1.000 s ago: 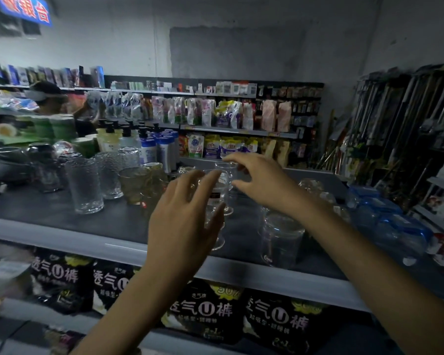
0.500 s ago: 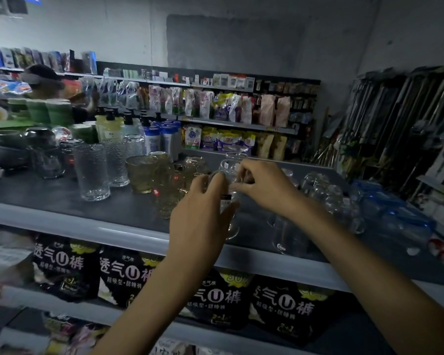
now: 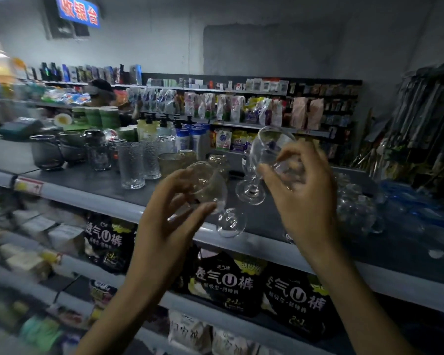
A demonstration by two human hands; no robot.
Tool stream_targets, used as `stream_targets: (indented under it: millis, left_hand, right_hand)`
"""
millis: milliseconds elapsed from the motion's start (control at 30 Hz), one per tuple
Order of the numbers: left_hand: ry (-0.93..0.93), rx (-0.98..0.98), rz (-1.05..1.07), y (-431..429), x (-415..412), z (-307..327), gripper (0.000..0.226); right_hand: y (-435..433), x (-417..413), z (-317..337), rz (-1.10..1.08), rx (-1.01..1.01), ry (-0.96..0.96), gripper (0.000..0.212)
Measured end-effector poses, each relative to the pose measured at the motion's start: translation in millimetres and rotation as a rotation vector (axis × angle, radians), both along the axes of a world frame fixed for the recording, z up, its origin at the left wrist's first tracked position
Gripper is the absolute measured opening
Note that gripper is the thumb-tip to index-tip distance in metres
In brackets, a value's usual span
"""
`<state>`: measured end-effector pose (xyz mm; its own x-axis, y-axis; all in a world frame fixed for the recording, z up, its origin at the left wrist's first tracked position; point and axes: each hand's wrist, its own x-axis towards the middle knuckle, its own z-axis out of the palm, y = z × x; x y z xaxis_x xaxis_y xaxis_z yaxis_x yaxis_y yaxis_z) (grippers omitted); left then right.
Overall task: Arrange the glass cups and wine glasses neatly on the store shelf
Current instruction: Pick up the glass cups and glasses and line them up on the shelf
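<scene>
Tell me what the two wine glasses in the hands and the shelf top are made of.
Left glass: clear, glossy glass; the background shows through, bright glints on its foot.
Right glass: the same; packets show through its bowl.
Shelf top: dark, matte, flat; likely painted metal, not certain.

Two clear stemmed glasses tilt above the dark shelf [image 3: 87,183]. The left wine glass [image 3: 212,187] points its foot toward 5 o'clock. At its 2 o'clock, the right wine glass [image 3: 265,149] leans its bowl toward 1 o'clock. Textured tumblers [image 3: 131,165] stand upright at 9 o'clock.
</scene>
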<state>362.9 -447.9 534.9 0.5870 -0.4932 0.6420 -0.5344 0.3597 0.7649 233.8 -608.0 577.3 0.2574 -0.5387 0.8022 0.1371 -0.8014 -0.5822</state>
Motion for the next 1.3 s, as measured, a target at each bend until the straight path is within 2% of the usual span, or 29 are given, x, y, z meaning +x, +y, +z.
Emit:
stream_targets:
  millis: [133,267,400,567,833,1300]
  left_hand:
    - [0.107,-0.003,-0.044,36.0,15.5,-5.1,0.026]
    - [0.206,-0.066,-0.007,57.6,48.9,-8.7,0.023]
    - [0.178,-0.044,0.091,59.8,94.4,-10.3,0.047]
    - [0.184,0.003,0.124,36.0,163.5,-7.4,0.072]
    - [0.163,0.044,0.061,-14.1,249.8,-12.3,0.074]
    - [0.062,0.13,0.092,-44.9,281.6,-19.1,0.075]
  right_hand:
    - [32.8,8.0,-29.7,0.221,0.208,-0.143,0.022]
    - [64.9,33.9,-60.0,0.293,0.344,-0.226,0.027]
    - [95.4,71.0,-83.3,0.262,0.462,-0.302,0.027]
    - [121.1,119.6,-82.6,0.199,0.478,-0.389,0.029]
    - [151.9,175.2,-85.5,-0.014,0.499,-0.535,0.034]
    - [174.0,195.7,-87.3,-0.222,0.474,-0.462,0.045]
